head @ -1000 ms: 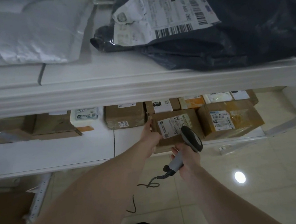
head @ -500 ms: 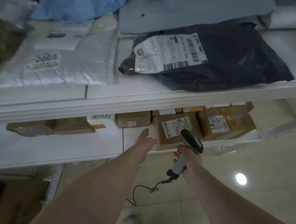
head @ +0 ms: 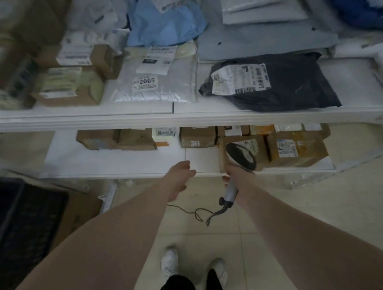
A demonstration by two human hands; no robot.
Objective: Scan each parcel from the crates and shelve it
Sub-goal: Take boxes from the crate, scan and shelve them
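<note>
Lower shelf [head: 121,162], white, taken as landmark. Item: cardboard parcel [head: 258,148] with white label, standing on the lower shelf near its front edge, partly hidden behind the scanner head; touched by neither hand. Item: second cardboard parcel [head: 297,149], labelled, just beside the first on its right, same shelf. Further brown boxes [head: 198,137] stand toward the back of the lower shelf, left of the first parcel. Item: barcode scanner [head: 240,157], dark head, grey handle, held in front of the lower shelf's edge, head overlapping the first parcel; its cable [head: 197,214] trails over the tiled floor below the shelf. Right hand [head: 235,175]: fingers curled round the scanner handle, gripping it. Left hand [head: 179,178]: holds nothing, fingers relaxed and loosely bent, at the lower shelf's front edge, left of the scanner. Upper shelf [head: 135,118], directly above the lower shelf: black poly mailer [head: 293,89] with crumpled white label, silver mailer [head: 156,87] marked 2009, blue bag [head: 166,27], boxes at far left blurred. Dark crate [head: 10,232] on the floor, left of and below the lower shelf. White shoes [head: 169,259] on the tiles below.
</note>
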